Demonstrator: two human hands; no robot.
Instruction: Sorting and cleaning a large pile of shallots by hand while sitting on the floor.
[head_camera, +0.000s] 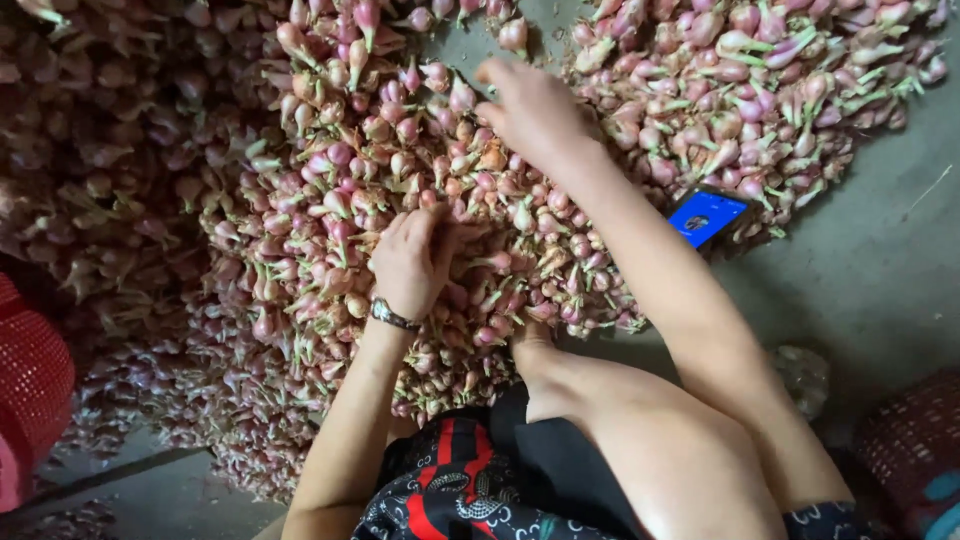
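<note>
Sorting shallots (330, 190) heaped on floor (870, 270): left hand (410, 260) curling around bulbs, right hand (530, 110) reaching farther, fingers loosely bent over pile, beside phone (706, 216).

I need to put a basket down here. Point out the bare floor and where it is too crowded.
Bare grey floor lies at right, between the shallot pile and the patterned bag, beside the phone. A small gap opens at top, above the right hand. A strip lies lower left by the red basket. Around the left hand, shallots cover everything.
</note>
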